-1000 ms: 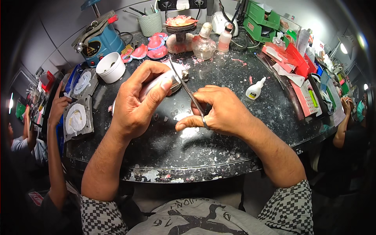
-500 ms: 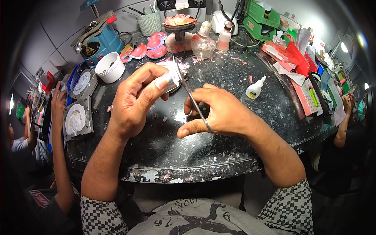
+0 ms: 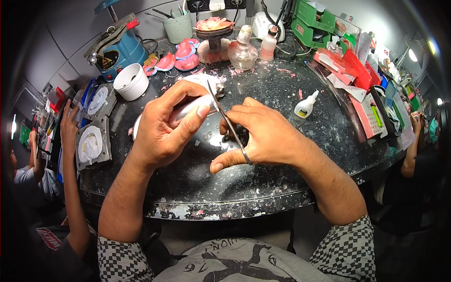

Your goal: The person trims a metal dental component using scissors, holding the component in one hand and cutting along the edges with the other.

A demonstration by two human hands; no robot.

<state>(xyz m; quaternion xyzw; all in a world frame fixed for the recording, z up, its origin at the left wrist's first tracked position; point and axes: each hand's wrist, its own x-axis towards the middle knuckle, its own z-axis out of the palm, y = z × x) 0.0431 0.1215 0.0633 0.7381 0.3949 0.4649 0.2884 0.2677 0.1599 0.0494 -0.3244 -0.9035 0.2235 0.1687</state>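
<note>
My left hand [image 3: 164,122] is closed around a silvery, shiny packet [image 3: 191,109]. Its exact kind is hard to make out, as my fingers cover much of it. In my right hand [image 3: 268,134] is a pair of metal scissors [image 3: 240,141], with a loop around my thumb and the long blades slanting up and left to the packet's end. My right thumb is stretched away from the curled fingers. Just behind the packet, a white plaster piece [image 3: 213,81] with a metal edge lies on the black table.
Metal flask halves with plaster [image 3: 109,141] and a white bowl [image 3: 131,81] stand at left. A glass burner [image 3: 243,54], pink dental pieces [image 3: 188,61] and a blue machine [image 3: 120,51] line the back. A small white bottle [image 3: 306,105] stands right. Co-workers sit on both sides.
The packet has turned and dropped in my left hand, uncovering the plaster piece behind it. My right thumb and the scissors' loop have moved slightly down and left.
</note>
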